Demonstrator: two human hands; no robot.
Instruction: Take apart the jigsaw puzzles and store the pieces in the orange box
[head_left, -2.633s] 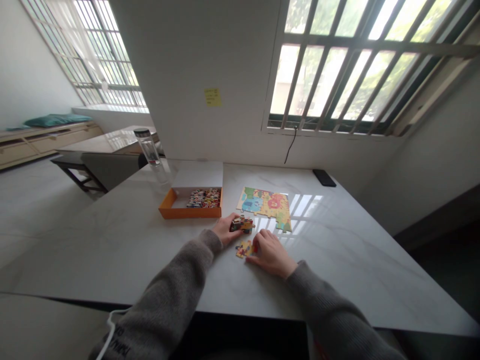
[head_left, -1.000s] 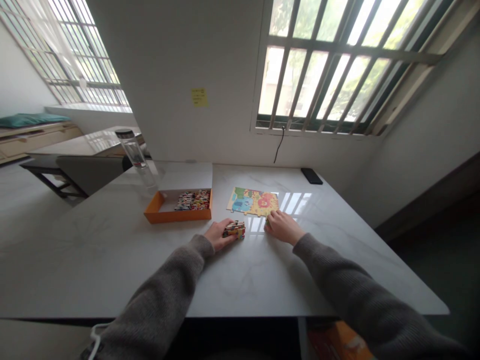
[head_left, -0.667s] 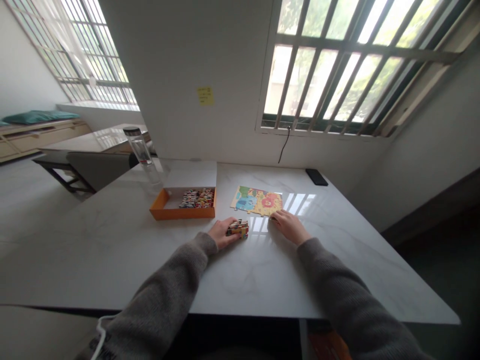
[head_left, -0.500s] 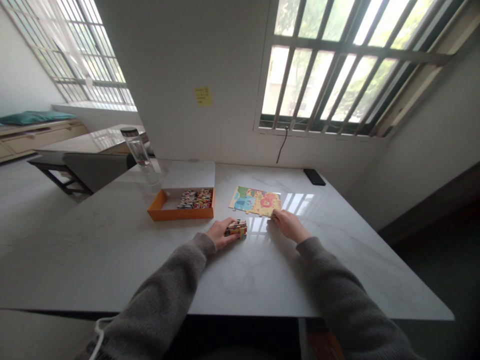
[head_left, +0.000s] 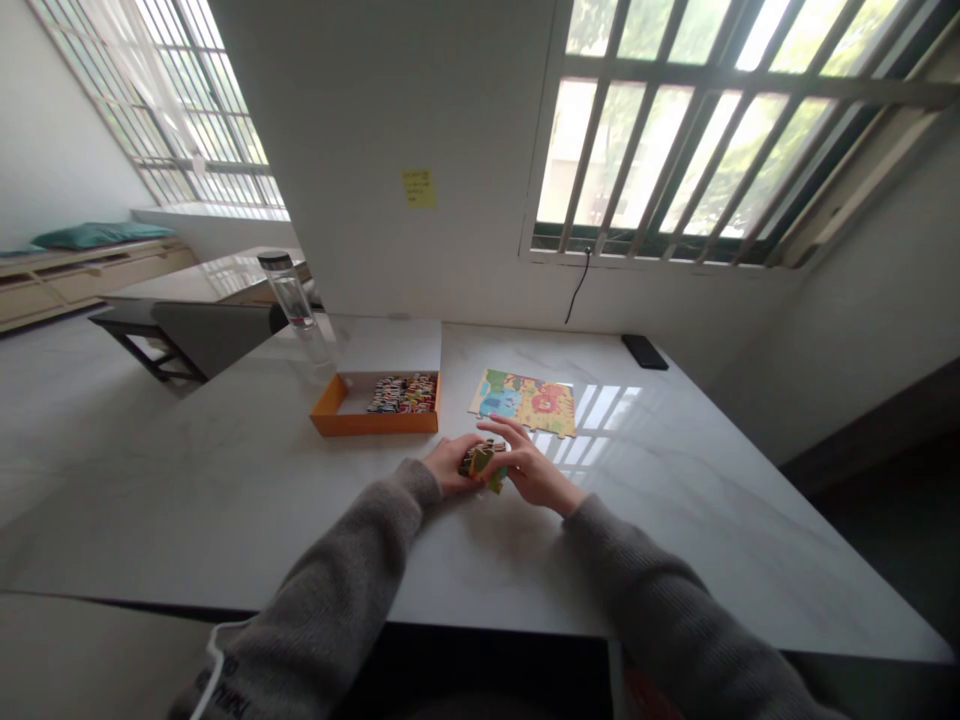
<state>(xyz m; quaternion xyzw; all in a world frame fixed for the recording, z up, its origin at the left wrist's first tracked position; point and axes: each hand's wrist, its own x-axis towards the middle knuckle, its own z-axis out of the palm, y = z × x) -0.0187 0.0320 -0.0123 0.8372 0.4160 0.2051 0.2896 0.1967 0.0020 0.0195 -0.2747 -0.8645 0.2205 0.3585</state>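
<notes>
My left hand is closed around a stack of jigsaw puzzle pieces just above the white marbled table. From the right, my right hand reaches to the same stack, its thumb and fingers at a piece with green and yellow print on the near side. The index finger of that hand is raised. Behind both hands lies a joined section of puzzle, showing a blue animal and a red-maned lion on yellow. Its lower left edge is partly covered by my right fingers.
An orange box with rows of puzzle pieces stands left of the hands, a white lid or panel behind it. A clear bottle stands at the far left, and a black phone lies at the back right.
My right hand has left the right end of the joined puzzle and come left to the stack in my left hand. A green and yellow piece now shows there. The camera view has shifted slightly.
</notes>
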